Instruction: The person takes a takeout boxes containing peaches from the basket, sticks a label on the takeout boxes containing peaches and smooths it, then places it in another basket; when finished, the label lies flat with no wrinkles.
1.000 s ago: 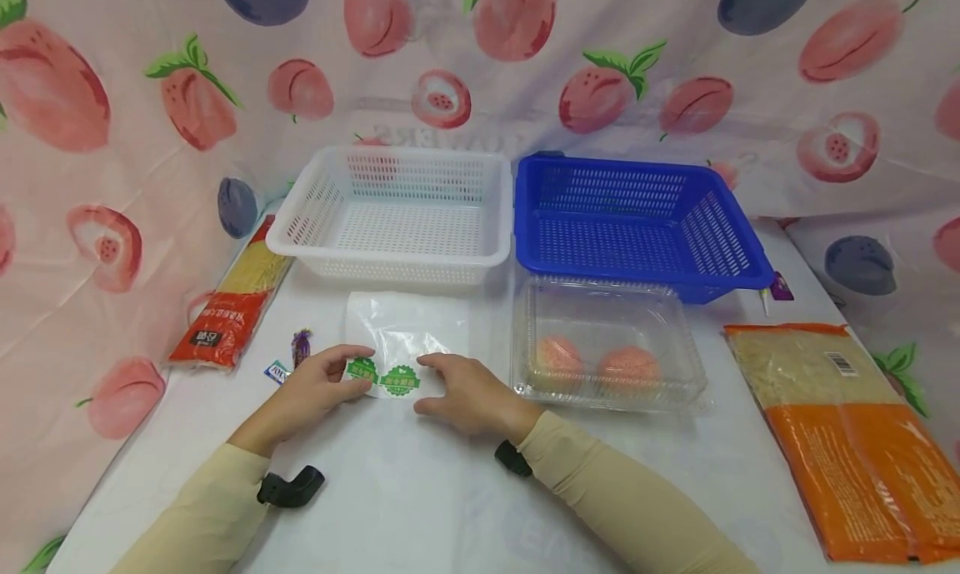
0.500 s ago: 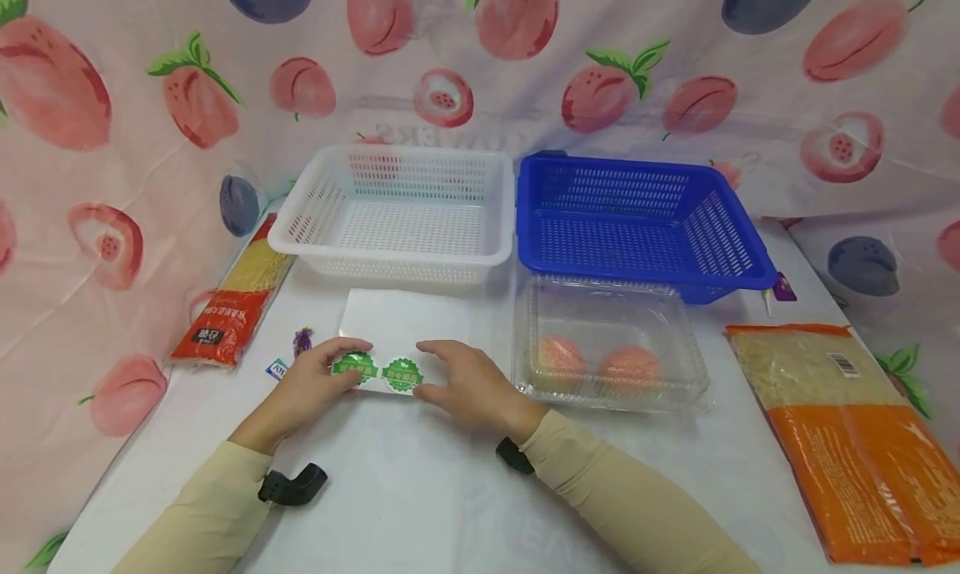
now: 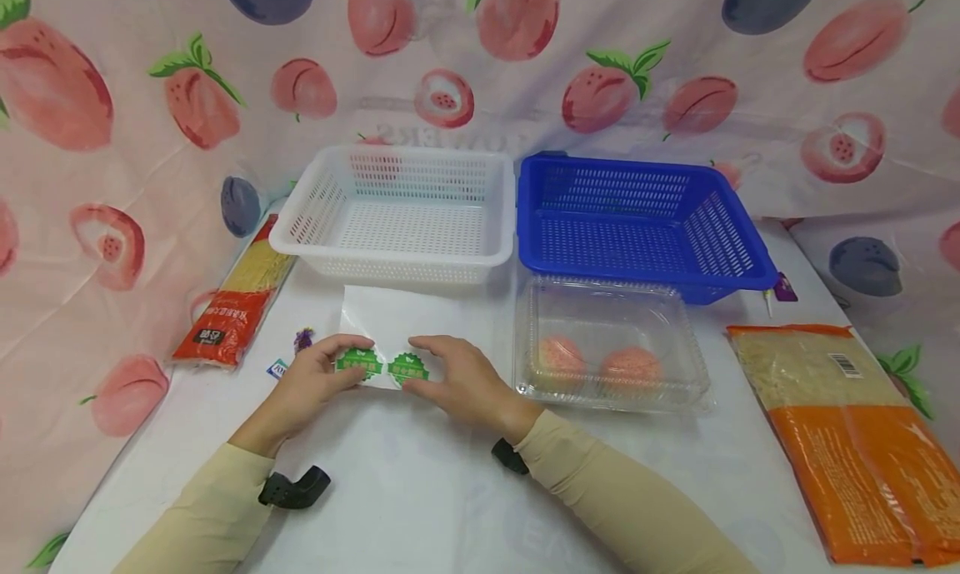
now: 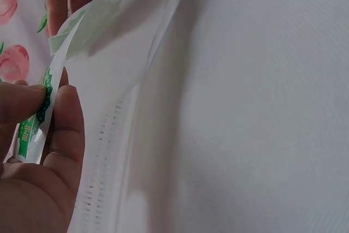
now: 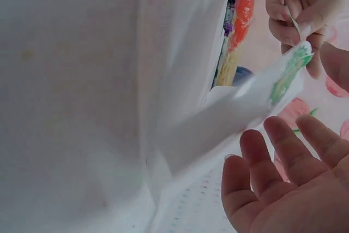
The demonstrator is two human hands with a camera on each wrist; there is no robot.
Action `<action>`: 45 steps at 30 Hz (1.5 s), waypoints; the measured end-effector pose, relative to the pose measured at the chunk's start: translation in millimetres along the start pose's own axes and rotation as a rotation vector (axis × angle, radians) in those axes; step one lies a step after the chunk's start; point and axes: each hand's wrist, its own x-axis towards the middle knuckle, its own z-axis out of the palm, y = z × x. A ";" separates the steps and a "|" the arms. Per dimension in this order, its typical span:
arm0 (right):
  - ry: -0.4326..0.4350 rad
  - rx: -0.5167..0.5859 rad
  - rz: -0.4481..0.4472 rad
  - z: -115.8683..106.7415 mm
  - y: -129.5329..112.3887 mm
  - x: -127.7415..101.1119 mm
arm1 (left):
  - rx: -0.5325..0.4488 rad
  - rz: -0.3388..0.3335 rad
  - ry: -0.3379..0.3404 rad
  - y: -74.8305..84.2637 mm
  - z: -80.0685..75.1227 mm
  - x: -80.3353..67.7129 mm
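A white backing sheet [image 3: 408, 311] with two round green stickers [image 3: 358, 363] [image 3: 408, 367] lies on the white table in front of the baskets, its near edge lifted. My left hand [image 3: 341, 364] pinches the sheet's near left corner at the left sticker, thumb on top [image 4: 22, 102]. The left wrist view shows that sticker [image 4: 41, 107] between thumb and finger. My right hand [image 3: 433, 366] is at the right sticker, index above and thumb below it. In the right wrist view its fingers [image 5: 283, 156] lie straight and relaxed under the raised sheet edge [image 5: 289, 72].
An empty white basket [image 3: 390, 262] and blue basket [image 3: 540, 224] stand behind the sheet. A clear lidded box [image 3: 675, 341] with two pink balls sits to the right. Noodle packs lie at left [image 3: 228, 307] and right [image 3: 847, 432]. Small wrappers [image 3: 303, 338] lie by my left hand.
Both hands and the sticker end of the sheet have shifted slightly away from me. The sheet's near edge is raised a little more.
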 end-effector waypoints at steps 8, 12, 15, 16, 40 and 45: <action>0.021 -0.014 -0.002 5.8 0.9 1.1 | -0.014 0.014 -0.009 2.1 3.5 -1.2; 0.040 -0.014 -0.013 7.0 0.7 0.5 | -0.011 0.017 -0.016 3.4 4.4 -1.0; 0.051 -0.014 -0.021 7.5 0.1 0.5 | -0.008 0.021 -0.024 3.0 4.6 -0.4; 0.053 -0.013 -0.021 7.7 0.0 0.5 | -0.008 0.021 -0.025 2.5 4.6 -0.1; 0.095 0.112 -0.101 2.1 2.3 -2.3 | -0.010 -0.001 -0.026 0.8 2.4 1.2; 0.106 0.099 -0.118 -5.8 -2.9 -5.2 | -0.003 -0.003 -0.016 -1.2 2.0 1.3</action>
